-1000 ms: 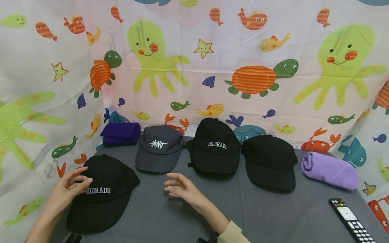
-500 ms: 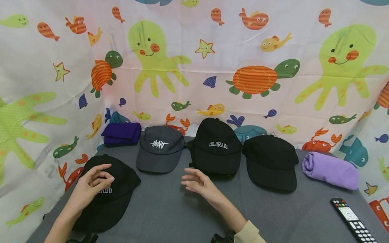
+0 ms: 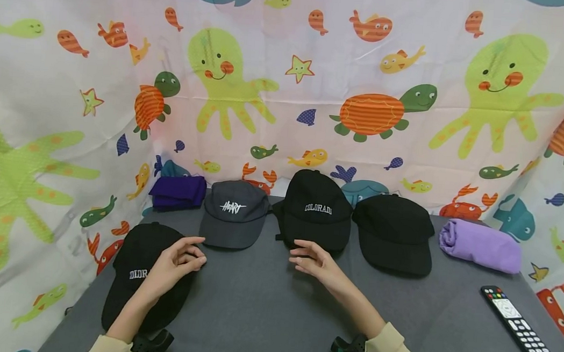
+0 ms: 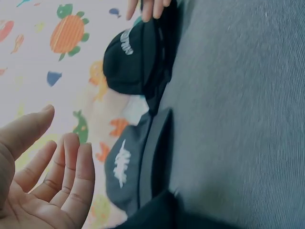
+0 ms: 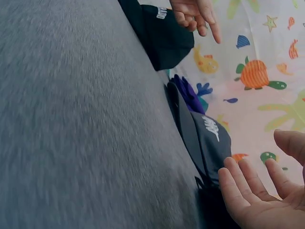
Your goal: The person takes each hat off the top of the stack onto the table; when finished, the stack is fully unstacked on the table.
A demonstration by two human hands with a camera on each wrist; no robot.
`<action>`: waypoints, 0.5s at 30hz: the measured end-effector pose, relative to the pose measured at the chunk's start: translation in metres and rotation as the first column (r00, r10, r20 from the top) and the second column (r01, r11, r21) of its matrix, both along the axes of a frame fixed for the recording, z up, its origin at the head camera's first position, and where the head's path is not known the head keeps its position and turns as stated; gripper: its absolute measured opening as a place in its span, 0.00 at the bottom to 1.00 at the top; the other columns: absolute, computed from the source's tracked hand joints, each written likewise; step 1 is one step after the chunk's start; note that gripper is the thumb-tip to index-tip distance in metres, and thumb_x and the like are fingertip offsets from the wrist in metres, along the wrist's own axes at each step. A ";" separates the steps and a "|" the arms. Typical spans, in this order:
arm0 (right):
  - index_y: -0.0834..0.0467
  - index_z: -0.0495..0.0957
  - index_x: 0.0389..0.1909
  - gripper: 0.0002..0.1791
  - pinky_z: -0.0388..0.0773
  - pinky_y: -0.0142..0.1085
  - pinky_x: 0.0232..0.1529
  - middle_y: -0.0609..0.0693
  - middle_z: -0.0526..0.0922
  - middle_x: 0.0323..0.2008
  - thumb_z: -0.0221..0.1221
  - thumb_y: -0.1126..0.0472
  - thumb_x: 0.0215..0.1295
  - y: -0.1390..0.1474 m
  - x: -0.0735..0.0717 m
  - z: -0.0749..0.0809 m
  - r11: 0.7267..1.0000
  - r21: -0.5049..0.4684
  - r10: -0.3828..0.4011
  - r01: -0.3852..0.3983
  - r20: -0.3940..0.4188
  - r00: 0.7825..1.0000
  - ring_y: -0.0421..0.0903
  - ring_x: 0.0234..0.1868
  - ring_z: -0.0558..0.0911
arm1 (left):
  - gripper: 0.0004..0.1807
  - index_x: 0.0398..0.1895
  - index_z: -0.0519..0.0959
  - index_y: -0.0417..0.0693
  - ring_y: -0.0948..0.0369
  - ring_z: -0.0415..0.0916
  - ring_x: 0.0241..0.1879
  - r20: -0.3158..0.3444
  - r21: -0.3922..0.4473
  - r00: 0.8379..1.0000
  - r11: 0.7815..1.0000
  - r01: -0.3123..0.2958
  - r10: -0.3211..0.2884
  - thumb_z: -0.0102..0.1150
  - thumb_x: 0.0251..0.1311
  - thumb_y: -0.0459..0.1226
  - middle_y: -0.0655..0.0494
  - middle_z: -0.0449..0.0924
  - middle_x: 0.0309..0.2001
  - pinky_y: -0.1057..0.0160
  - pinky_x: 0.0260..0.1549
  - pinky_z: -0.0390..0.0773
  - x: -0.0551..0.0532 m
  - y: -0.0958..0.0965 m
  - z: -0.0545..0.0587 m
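Observation:
In the head view my left hand (image 3: 173, 266) hovers above a black cap (image 3: 131, 301) with white lettering at the front left, hiding part of the lettering. Its fingers are loosely bent around nothing. My right hand (image 3: 317, 263) hangs in the air just before the brim of a second black cap (image 3: 316, 210), marked COLORADO, and holds nothing. A dark grey cap (image 3: 233, 216) with white script sits between and behind the hands. Right of the COLORADO cap lies a plain black cap (image 3: 395, 234). Both wrist views show relaxed, parted fingers with nothing in them.
A folded dark purple cloth (image 3: 178, 193) lies at the back left, and a rolled lilac cloth (image 3: 480, 246) at the back right. A black remote control (image 3: 519, 328) rests near the right edge of the grey table (image 3: 264, 315). A printed sea-animal curtain (image 3: 268, 89) encloses the back and sides.
Both hands have moved to the right in the air, the left from the front-left cap's left side across its lettering, the right toward the COLORADO cap's brim. The caps have stayed put.

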State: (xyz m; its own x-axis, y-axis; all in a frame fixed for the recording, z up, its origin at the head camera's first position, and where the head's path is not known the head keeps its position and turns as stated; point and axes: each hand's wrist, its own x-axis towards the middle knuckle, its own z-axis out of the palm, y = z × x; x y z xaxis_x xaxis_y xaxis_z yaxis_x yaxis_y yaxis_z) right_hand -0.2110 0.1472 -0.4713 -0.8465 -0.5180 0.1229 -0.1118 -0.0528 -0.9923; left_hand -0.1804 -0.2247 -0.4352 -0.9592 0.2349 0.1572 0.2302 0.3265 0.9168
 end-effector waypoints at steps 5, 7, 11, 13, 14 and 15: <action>0.64 0.55 0.67 0.28 0.74 0.35 0.53 0.72 0.62 0.59 0.50 0.63 0.70 0.015 -0.001 0.000 0.999 -0.011 -0.038 0.038 -0.016 0.999 0.59 0.60 0.71 | 0.25 0.59 0.69 0.52 0.51 0.80 0.37 0.032 -0.013 0.999 0.999 0.041 -0.041 0.61 0.58 0.42 0.47 0.77 0.40 0.58 0.37 0.78 -0.007 0.020 -0.006; 0.64 0.55 0.67 0.28 0.74 0.35 0.53 0.72 0.62 0.60 0.50 0.63 0.70 0.021 -0.001 0.001 0.999 -0.008 -0.050 0.050 -0.013 0.999 0.60 0.60 0.71 | 0.25 0.59 0.70 0.53 0.48 0.79 0.38 0.045 -0.015 0.997 0.998 0.057 -0.056 0.62 0.57 0.43 0.48 0.77 0.39 0.55 0.37 0.78 -0.010 0.027 -0.008; 0.64 0.55 0.67 0.28 0.74 0.35 0.53 0.71 0.62 0.60 0.50 0.62 0.70 0.030 0.000 0.004 0.998 -0.009 -0.061 0.061 -0.018 0.998 0.57 0.60 0.72 | 0.23 0.58 0.70 0.50 0.45 0.79 0.38 0.056 -0.014 0.994 0.995 0.095 -0.094 0.60 0.59 0.39 0.46 0.77 0.39 0.56 0.36 0.78 -0.008 0.045 -0.002; 0.65 0.54 0.67 0.28 0.74 0.34 0.53 0.72 0.61 0.60 0.50 0.63 0.69 0.035 0.000 0.005 0.998 -0.014 -0.063 0.063 -0.020 0.998 0.53 0.58 0.74 | 0.22 0.58 0.70 0.47 0.45 0.78 0.38 0.055 -0.007 0.992 0.994 0.113 -0.112 0.60 0.59 0.36 0.44 0.77 0.39 0.58 0.36 0.79 -0.006 0.054 0.002; 0.65 0.54 0.67 0.28 0.74 0.35 0.53 0.72 0.61 0.60 0.50 0.63 0.69 0.036 0.000 0.005 0.998 -0.019 -0.064 0.064 -0.020 0.998 0.50 0.58 0.74 | 0.22 0.58 0.70 0.46 0.44 0.78 0.38 0.060 -0.002 0.991 0.993 0.120 -0.120 0.59 0.59 0.35 0.43 0.77 0.39 0.57 0.36 0.78 -0.005 0.058 0.005; 0.66 0.54 0.67 0.29 0.74 0.35 0.53 0.73 0.61 0.60 0.50 0.63 0.69 0.038 0.000 0.006 0.998 -0.021 -0.067 0.066 -0.023 0.997 0.48 0.57 0.75 | 0.22 0.57 0.70 0.44 0.43 0.78 0.38 0.067 0.002 0.990 0.992 0.126 -0.126 0.59 0.59 0.33 0.42 0.77 0.39 0.57 0.36 0.79 -0.004 0.062 0.007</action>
State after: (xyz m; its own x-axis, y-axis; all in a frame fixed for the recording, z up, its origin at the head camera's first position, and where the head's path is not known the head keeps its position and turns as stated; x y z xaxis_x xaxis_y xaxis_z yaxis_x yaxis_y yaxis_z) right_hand -0.2107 0.1855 -0.4652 -0.8757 -0.4577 0.1536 -0.1394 -0.0648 -0.9881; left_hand -0.1844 -0.1622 -0.4280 -0.9302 0.3549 0.0933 0.2082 0.3010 0.9306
